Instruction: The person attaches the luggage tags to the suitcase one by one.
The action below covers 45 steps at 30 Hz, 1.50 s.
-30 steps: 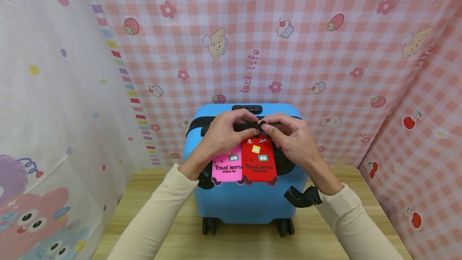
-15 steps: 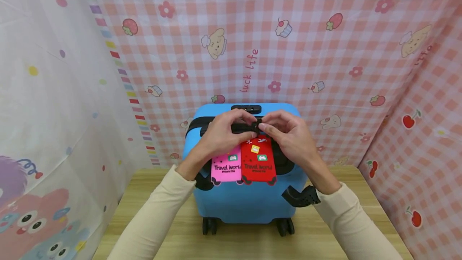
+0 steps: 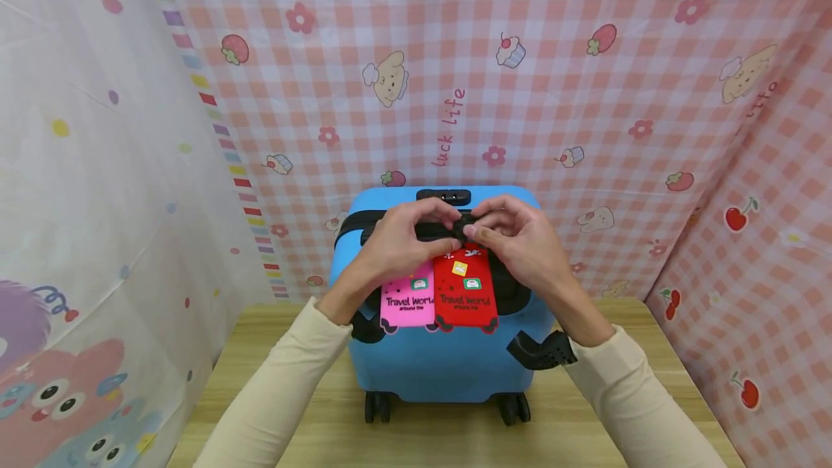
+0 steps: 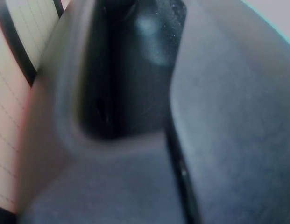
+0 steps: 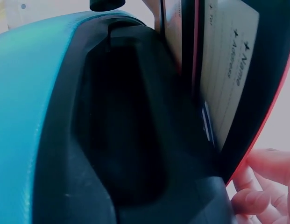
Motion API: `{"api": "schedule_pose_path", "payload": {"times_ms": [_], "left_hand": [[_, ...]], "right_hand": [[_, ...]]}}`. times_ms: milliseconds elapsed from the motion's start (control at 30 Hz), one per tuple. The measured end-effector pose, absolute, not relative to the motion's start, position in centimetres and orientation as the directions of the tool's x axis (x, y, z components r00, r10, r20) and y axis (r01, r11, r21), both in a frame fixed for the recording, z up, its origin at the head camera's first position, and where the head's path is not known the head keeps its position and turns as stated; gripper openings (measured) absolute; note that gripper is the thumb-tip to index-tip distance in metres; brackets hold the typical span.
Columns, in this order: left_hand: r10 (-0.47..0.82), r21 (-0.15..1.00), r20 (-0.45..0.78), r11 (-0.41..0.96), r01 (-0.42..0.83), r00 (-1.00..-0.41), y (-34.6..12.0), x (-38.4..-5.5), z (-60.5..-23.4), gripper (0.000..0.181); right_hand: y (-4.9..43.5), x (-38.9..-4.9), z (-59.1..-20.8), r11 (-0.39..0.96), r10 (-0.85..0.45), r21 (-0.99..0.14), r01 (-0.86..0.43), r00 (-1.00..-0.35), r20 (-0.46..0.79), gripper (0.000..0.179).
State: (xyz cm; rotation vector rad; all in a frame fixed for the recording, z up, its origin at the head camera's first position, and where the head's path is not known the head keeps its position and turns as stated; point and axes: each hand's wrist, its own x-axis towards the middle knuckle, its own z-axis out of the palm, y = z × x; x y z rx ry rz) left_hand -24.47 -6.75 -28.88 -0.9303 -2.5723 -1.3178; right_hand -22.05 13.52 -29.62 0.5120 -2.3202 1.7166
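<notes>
A small blue suitcase (image 3: 448,367) stands upright on its wheels in the head view. A red luggage tag (image 3: 464,295) hangs at its upper front, beside a pink luggage tag (image 3: 408,305). My left hand (image 3: 399,244) and right hand (image 3: 529,244) meet above the red tag, thumbs and fingers pinching a short black strap (image 3: 464,226) between them. Fingers hide most of the strap and part of the suitcase handle. The right wrist view shows the red tag's back with a white name card (image 5: 229,65); fingers (image 5: 266,163) appear at its lower edge.
A black combination lock (image 3: 444,197) sits on top of the suitcase, with a black band (image 3: 354,222) around its upper part. Below lies a wood-grain surface (image 3: 448,439). Patterned curtains (image 3: 416,56) enclose the back and sides. A black wrist mount (image 3: 542,351) juts from the right sleeve.
Around the black strap, my fingers have shifted slightly, and the strap piece between them has moved a little left. Both tags and the suitcase stay almost still.
</notes>
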Motion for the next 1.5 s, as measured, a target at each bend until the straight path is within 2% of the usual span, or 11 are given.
{"api": "schedule_pose_path", "payload": {"times_ms": [333, 1500], "left_hand": [[0.482, 0.699, 0.373, 0.416, 0.582, -0.793, -6.8, -24.4, -28.9, 0.027], [0.514, 0.716, 0.355, 0.388, 0.581, -0.781, -6.9, -24.2, -28.7, 0.024]], "right_hand": [[13.5, -22.2, -29.1, 0.280, -0.162, -0.912, -0.300, -0.951, 0.263, 0.026], [13.7, -22.5, -28.1, 0.376, -0.230, -0.901, -0.217, -0.964, 0.136, 0.024]]}}
